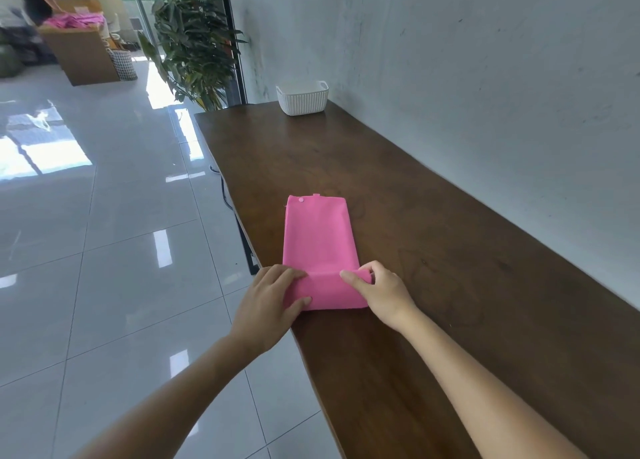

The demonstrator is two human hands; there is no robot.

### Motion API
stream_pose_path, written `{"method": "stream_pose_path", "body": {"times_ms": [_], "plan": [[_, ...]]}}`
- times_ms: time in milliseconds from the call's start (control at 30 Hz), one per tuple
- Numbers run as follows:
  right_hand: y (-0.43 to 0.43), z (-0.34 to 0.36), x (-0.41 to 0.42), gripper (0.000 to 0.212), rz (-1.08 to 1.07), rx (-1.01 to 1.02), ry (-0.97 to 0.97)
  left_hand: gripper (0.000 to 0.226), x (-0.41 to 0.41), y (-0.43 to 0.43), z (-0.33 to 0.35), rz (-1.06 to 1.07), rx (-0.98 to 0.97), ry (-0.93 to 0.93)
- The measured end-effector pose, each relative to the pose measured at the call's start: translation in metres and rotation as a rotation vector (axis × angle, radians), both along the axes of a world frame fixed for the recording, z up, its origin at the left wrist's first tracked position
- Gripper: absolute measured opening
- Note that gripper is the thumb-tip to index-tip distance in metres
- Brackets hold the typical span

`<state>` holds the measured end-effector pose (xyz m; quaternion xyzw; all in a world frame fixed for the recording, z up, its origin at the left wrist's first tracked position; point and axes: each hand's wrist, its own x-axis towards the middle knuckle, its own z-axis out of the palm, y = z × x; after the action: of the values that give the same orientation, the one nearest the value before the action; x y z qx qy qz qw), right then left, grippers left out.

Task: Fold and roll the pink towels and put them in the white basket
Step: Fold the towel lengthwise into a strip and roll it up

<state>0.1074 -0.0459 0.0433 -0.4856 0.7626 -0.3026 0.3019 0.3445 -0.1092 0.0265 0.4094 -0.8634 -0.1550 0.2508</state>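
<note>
Desk [433, 251]: dark wood, running along the grey wall, carrying everything below
Pink towel [317, 237]: lying folded into a long strip near the desk's left edge, its near end turned up into a roll
White basket [302, 98]: sitting at the desk's far end, well apart from the towel
Left hand [273, 296]: gripping the roll's left end, fingers curling over it
Right hand [377, 289]: pinching the roll's right end

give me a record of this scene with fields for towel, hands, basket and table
towel: pink towel, folded into a long strip, near end rolled, far end flat
left hand: holds the roll's left end
right hand: pinches the roll's right end
basket: white basket, far end of table, beside the wall
stage: roll begun, not finished
</note>
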Motion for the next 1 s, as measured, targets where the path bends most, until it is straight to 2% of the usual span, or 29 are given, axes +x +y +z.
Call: {"method": "stream_pose_path", "body": {"times_ms": [100,200,367,567,700,833,1000], "plan": [[-0.01,0.004,0.003,0.056,-0.033,0.01,0.027,0.062,0.0,-0.003,-0.005,-0.017,-0.108,-0.11],[-0.016,0.008,0.007,0.052,-0.092,-0.055,0.157,0.074,-0.003,-0.007,-0.009,-0.036,-0.178,-0.193],[-0.011,0.012,0.011,0.043,0.002,-0.184,0.338,0.071,-0.004,-0.015,-0.009,-0.077,-0.214,-0.231],[0.007,0.005,0.006,0.069,0.172,-0.135,0.388,0.058,-0.002,-0.027,-0.004,-0.152,-0.237,-0.286],[0.021,0.001,0.003,0.084,0.207,-0.129,0.379,0.059,0.001,-0.034,0.01,-0.243,-0.043,-0.329],[0.033,-0.003,0.001,0.083,0.21,-0.137,0.291,0.058,-0.001,-0.038,0.027,-0.275,0.231,-0.362],[0.039,-0.002,-0.002,0.082,0.18,-0.092,0.146,0.044,0.0,-0.037,0.025,-0.25,0.617,-0.178]]}}
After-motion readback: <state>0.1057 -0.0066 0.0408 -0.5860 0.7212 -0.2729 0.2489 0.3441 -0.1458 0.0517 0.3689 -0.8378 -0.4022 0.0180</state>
